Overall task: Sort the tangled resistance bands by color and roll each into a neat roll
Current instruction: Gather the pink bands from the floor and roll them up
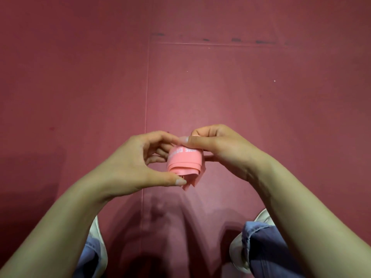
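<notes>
The left hand [132,163] curls around the pink band roll [184,162], thumb under its loose tail. The roll is held in the air above the red mat [241,87], axis pointing toward the person. The right hand [218,151] pinches its top, equally near.

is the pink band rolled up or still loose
Mostly rolled. The pink band shows stacked coil layers, held between the left hand and right hand, but a loose tail still hangs below the roll.
</notes>
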Demonstrator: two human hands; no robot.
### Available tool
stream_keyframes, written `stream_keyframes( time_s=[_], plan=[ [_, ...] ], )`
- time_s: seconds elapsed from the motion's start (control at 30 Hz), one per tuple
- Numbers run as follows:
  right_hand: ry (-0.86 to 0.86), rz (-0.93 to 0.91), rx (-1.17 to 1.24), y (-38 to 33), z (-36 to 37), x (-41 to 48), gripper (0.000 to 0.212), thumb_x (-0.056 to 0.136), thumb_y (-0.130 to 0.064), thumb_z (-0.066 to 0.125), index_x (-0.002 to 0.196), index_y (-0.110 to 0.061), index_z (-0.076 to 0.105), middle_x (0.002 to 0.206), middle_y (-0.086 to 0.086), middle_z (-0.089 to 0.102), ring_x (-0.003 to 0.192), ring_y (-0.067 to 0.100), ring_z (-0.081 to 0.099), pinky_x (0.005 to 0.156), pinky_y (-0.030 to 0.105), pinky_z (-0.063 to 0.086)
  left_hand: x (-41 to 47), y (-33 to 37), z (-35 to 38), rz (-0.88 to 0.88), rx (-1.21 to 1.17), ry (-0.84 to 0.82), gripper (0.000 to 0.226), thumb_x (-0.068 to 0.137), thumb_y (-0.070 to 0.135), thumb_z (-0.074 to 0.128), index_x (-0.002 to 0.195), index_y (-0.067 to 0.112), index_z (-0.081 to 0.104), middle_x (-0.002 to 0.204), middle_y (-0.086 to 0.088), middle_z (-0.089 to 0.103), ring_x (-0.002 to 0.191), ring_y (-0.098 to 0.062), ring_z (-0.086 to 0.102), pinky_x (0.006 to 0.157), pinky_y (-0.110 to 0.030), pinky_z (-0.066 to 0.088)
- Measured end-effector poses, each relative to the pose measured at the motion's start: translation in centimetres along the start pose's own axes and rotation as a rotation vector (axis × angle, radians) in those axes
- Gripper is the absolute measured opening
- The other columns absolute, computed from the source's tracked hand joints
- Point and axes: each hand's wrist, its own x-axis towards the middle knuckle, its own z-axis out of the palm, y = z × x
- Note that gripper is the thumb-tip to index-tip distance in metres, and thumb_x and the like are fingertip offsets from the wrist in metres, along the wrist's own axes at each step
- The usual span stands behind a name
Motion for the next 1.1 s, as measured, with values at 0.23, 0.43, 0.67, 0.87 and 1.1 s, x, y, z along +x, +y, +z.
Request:
stream_keyframes(
  time_s=[0.23, 0.43, 0.67, 0.87, 1.1],
  plan=[
    [0.082, -0.028, 0.019, -0.1, -0.2, 0.3, 0.033, 0.084, -0.035, 0.068, 0.063, -0.015, 0.053, 0.054, 0.0, 0.044, 0.049, 0.011, 0.037, 0.051, 0.027, 0.03, 0.1, -0.5, 0.3, -0.036, -0.189, 0.032, 0.068, 0.048, 0.02, 0.087, 0.112, 0.013, 0.066, 0.113, -0.014, 0.068, 0.108, -0.023, 0.066, 0.1, -0.038, 0.048],
    [0.048, -0.002, 0.014, -0.1, -0.3, 0.3, 0.03, 0.087, -0.035, 0.066, 0.081, -0.006, 0.062, 0.057, 0.002, 0.046, 0.05, 0.01, 0.039, 0.049, 0.022, 0.031, 0.3, -0.5, 0.2, -0.003, -0.284, 0.085, 0.065, 0.051, 0.004, 0.087, 0.112, 0.01, 0.066, 0.112, -0.016, 0.069, 0.102, -0.023, 0.069, 0.088, -0.028, 0.053],
    [-0.111, 0.163, -0.007, 0.0, -0.3, -0.1, 0.018, 0.079, -0.03, 0.069, 0.068, -0.016, 0.075, 0.062, -0.001, 0.064, 0.056, 0.009, 0.055, 0.06, 0.024, 0.042, 0.0, -0.6, -0.3, -0.022, -0.065, 0.041, 0.067, 0.052, -0.003, 0.087, 0.112, 0.014, 0.065, 0.103, -0.01, 0.07, 0.089, -0.017, 0.067, 0.083, -0.021, 0.054],
    [-0.175, 0.17, 0.161, 0.0, -0.6, -0.1, 0.012, 0.074, -0.02, 0.071, 0.074, -0.01, 0.076, 0.07, 0.011, 0.068, 0.059, 0.017, 0.061, 0.056, 0.024, 0.05, 0.1, -0.6, -0.1, 0.007, -0.02, 0.047, 0.067, 0.052, 0.005, 0.084, 0.114, 0.017, 0.06, 0.104, -0.008, 0.067, 0.089, -0.017, 0.065, 0.085, -0.025, 0.053],
    [-0.179, 0.14, 0.331, -0.2, -0.9, -0.1, 0.017, 0.067, -0.025, 0.07, 0.071, -0.01, 0.076, 0.065, 0.008, 0.069, 0.054, 0.015, 0.064, 0.054, 0.024, 0.054, 0.0, -0.4, -0.1, 0.065, -0.258, 0.138, 0.073, 0.047, 0.019, 0.087, 0.116, 0.021, 0.062, 0.112, -0.015, 0.066, 0.099, -0.019, 0.067, 0.091, -0.028, 0.054]
  ],
)
